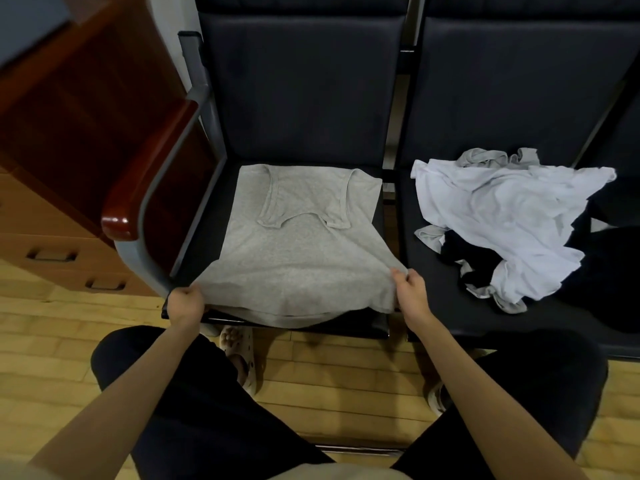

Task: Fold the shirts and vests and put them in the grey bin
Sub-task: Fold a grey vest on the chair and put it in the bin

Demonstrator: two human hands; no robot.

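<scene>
- My left hand (185,302) is pinching the near left corner of the grey vest (294,244), its grip curled round the hem.
- My right hand (410,289) is pinching the near right corner, lifting the fabric slightly.
- The vest is lying spread on the left seat (379,327), straps folded onto its chest.
- A heap of white, grey and black garments (509,223) is lying on the right seat (433,299), well apart.
</scene>
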